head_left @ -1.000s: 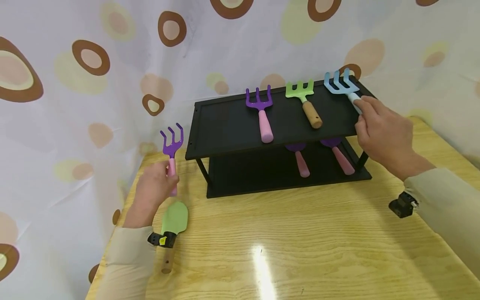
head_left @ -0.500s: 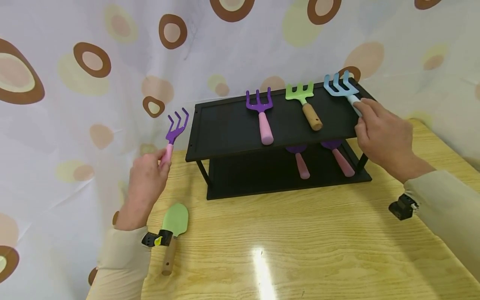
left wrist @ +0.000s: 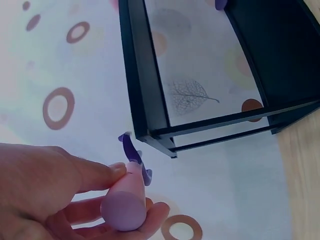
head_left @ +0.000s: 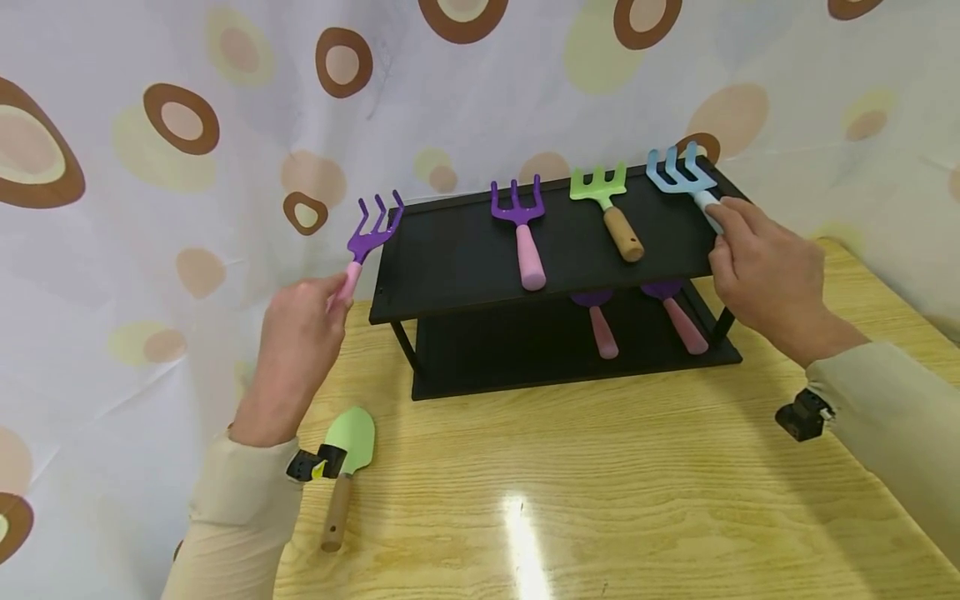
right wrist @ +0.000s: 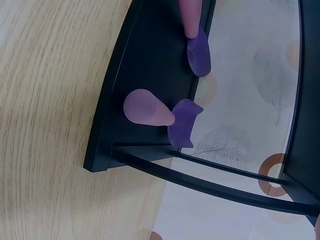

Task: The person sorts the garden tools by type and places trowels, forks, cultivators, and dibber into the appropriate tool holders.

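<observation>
My left hand [head_left: 300, 342] pinches the pink handle of a purple three-tined hand rake [head_left: 368, 242], held up at the left end of the black two-tier rack [head_left: 450, 250]. In the left wrist view the thumb and fingers wrap that handle [left wrist: 124, 204]. On the top shelf's right end, my right hand [head_left: 768, 271] grips the handle of a light blue hand rake [head_left: 681, 172]. Between them on that shelf lie another purple rake with a pink handle [head_left: 529, 258] and a green rake with a wooden handle [head_left: 622, 233].
Two pink-handled tools with purple heads [right wrist: 149, 108] lie on the lower shelf. A green trowel with a wooden handle [head_left: 337, 508] lies on the wooden table [head_left: 600, 483], left of the rack. A patterned curtain [head_left: 480, 100] hangs behind.
My left hand has lifted the purple rake up and to the right, from above the trowel to the rack's left end. My right hand stays on the light blue rake.
</observation>
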The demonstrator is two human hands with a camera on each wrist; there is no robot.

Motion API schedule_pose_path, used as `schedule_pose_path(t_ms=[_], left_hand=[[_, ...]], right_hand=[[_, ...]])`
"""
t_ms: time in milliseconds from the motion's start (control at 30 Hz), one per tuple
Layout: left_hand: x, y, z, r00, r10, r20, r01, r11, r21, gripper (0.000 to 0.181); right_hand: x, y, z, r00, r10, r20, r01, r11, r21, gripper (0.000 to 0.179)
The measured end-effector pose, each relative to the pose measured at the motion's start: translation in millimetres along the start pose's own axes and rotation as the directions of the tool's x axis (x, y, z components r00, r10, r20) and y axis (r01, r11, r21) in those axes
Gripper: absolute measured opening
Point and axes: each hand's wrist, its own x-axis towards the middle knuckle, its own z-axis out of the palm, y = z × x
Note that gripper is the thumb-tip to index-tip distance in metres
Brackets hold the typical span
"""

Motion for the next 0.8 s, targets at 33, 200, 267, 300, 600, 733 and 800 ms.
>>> schedule_pose_path(t_ms=[33,200,267,300,600,733,800], left_hand=[[1.5,2.7,-0.9,1.0,0.011,0.003,-0.011,1.0,0.01,0.03],[8.8,18.2,-3.9,0.998,0.063,0.016,-0.064,0.993,0.095,0.027],[11.8,24.6,-3.2,0.997,0.071,0.02,-0.073,0.989,0.131,0.029],[13.0,27.6,-2.4,0.997,0.074,0.024,-0.077,0.987,0.143,0.028],[22.7,51.7,7.9,0.992,0.091,0.084,-0.109,0.962,0.251,0.036],[27.2,62.0,9.9,0.991,0.06,0.123,-0.095,0.95,0.296,0.036],[28.9,66.3,11.7,0.988,0.058,0.143,-0.101,0.945,0.312,0.027]], right_hand=[[0.0,0,0,1.0,0.002,0.005,-0.002,1.0,-0.001,0.041],[0.2,0,1,1.0,0.014,0.019,-0.014,1.0,-0.001,0.042],[0.3,0,1,1.0,0.017,0.02,-0.017,1.0,0.002,0.042],[0.4,0,1,1.0,0.019,0.022,-0.019,1.0,0.001,0.042],[0.0,0,1,1.0,0.017,0.015,-0.017,1.0,0.004,0.042],[0.1,1,1,1.0,0.018,0.012,-0.018,1.0,0.007,0.041],[0.0,1,1,1.0,0.019,0.012,-0.019,1.0,0.008,0.041]])
